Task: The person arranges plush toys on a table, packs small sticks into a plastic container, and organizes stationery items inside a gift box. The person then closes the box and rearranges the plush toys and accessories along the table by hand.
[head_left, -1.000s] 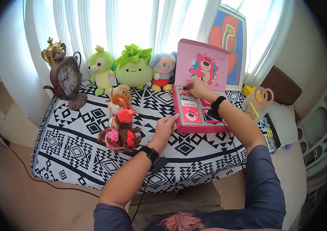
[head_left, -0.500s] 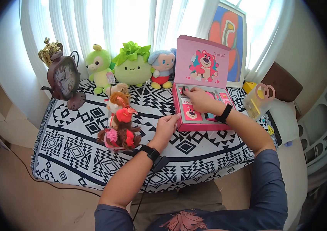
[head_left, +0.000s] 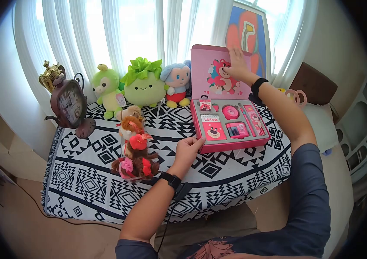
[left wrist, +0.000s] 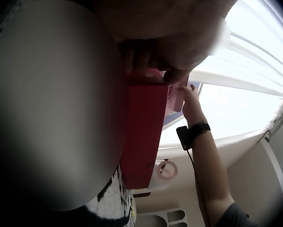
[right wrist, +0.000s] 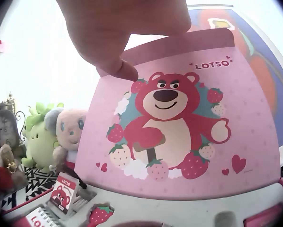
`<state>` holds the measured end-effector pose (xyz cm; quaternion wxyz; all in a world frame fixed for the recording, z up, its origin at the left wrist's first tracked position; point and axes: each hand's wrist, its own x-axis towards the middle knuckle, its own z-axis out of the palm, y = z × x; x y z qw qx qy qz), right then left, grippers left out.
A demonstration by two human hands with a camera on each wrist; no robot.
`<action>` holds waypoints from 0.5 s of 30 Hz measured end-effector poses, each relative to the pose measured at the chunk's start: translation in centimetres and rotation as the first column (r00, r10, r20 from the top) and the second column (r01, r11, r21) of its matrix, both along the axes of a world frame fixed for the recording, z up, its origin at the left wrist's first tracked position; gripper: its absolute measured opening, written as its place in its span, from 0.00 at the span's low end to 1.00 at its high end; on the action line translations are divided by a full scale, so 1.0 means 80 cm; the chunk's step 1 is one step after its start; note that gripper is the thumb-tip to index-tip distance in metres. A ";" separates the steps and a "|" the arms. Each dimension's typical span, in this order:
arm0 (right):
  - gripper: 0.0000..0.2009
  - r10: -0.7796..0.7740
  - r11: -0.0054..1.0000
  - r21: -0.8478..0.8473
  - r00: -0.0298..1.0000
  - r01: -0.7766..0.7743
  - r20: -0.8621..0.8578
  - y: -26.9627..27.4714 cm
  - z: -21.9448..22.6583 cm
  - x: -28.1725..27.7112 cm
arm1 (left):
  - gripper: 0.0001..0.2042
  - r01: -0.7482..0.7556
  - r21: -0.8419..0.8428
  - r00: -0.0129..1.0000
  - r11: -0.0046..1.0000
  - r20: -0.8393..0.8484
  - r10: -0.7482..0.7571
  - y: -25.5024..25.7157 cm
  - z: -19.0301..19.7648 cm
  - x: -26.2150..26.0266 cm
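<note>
The pink gift box [head_left: 235,146] stands with its lid [head_left: 200,71] raised; a bear is printed inside the lid. My left hand [head_left: 186,154] pinches the box's front left corner, its fingers curled at the red side wall [left wrist: 146,127] in the left wrist view. Before the lid's upper part is my right hand [head_left: 238,65], fingers extended and holding nothing; the right wrist view has its thumb [right wrist: 127,70] near the lid's top edge, contact unclear. The grey insert holds a notepad [head_left: 214,130], a small card box [head_left: 205,105], a round pink item [head_left: 230,112] and pens.
Plush toys [head_left: 143,88] line the back beside a clock [head_left: 68,103]. Small dressed plush figures [head_left: 138,141] sit left of the box on the patterned cloth [head_left: 92,172]. Behind the lid leans a framed picture [head_left: 257,43].
My right hand has left the insert's upper left compartment and risen to the lid. The small card box there is now uncovered. My left hand stays at the box corner.
</note>
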<state>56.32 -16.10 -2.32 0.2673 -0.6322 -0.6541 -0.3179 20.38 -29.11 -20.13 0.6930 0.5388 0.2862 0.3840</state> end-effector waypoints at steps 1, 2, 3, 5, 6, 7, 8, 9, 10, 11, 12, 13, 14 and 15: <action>0.35 -0.060 0.985 0.167 0.981 0.029 0.186 0.007 0.002 0.010 | 0.21 0.004 0.006 1.000 1.000 -0.013 -0.004 0.000 0.001 -0.001; 0.35 -0.057 0.985 0.171 0.981 0.025 0.187 0.001 0.015 0.005 | 0.21 0.000 0.010 1.000 1.000 -0.013 0.000 0.001 0.000 -0.001; 0.37 -0.114 0.992 -0.060 0.993 0.116 0.033 -0.007 0.033 0.005 | 0.21 0.003 0.015 1.000 1.000 -0.008 -0.003 0.002 -0.002 0.000; 0.39 -0.202 0.940 -0.298 0.974 0.164 -0.101 -0.022 0.056 -0.001 | 0.21 0.004 0.020 1.000 1.000 -0.001 -0.004 0.002 -0.003 0.001; 0.37 -0.174 0.943 -0.290 0.985 0.161 -0.020 -0.028 0.061 -0.004 | 0.21 0.007 0.011 1.000 1.000 -0.008 -0.007 0.003 -0.002 0.000; 0.35 -0.148 0.946 -0.283 0.987 0.160 0.062 -0.036 0.065 -0.006 | 0.21 0.013 0.004 1.000 1.000 -0.016 -0.013 0.003 -0.002 -0.001; 0.35 -0.152 0.945 -0.282 0.987 0.163 0.062 -0.049 0.071 -0.013 | 0.21 0.016 0.004 1.000 1.000 -0.015 -0.016 0.003 -0.003 -0.001; 0.31 -0.128 0.964 -0.225 0.988 0.145 0.088 -0.062 0.074 -0.020 | 0.18 0.022 -0.006 1.000 1.000 -0.002 -0.022 0.004 -0.004 -0.002; 0.28 -0.106 0.978 -0.166 0.988 0.125 0.116 -0.078 0.075 -0.030 | 0.14 0.028 -0.017 1.000 0.999 0.011 -0.028 0.004 -0.005 -0.001; 0.28 -0.111 0.978 -0.166 0.987 0.129 0.116 -0.094 0.074 -0.038 | 0.14 0.033 -0.016 0.999 0.999 0.011 -0.033 0.004 -0.005 0.000; 0.24 -0.058 0.994 -0.081 0.992 0.067 0.114 -0.111 0.070 -0.047 | 0.12 -0.005 -0.088 0.998 0.996 0.069 0.011 0.004 -0.004 0.002; 0.21 -0.004 1.000 0.007 0.993 0.003 0.116 -0.130 0.067 -0.055 | 0.16 -0.039 -0.159 0.991 0.986 0.123 0.059 0.004 -0.002 0.003; 0.21 -0.003 1.000 0.014 0.994 0.001 0.113 -0.151 0.067 -0.065 | 0.16 -0.041 -0.152 0.991 0.988 0.120 0.060 0.005 0.001 0.002; 0.20 0.061 0.998 0.014 0.992 -0.063 0.114 -0.174 0.065 -0.074 | 0.24 -0.022 -0.200 0.988 0.980 0.144 0.052 0.004 0.005 0.000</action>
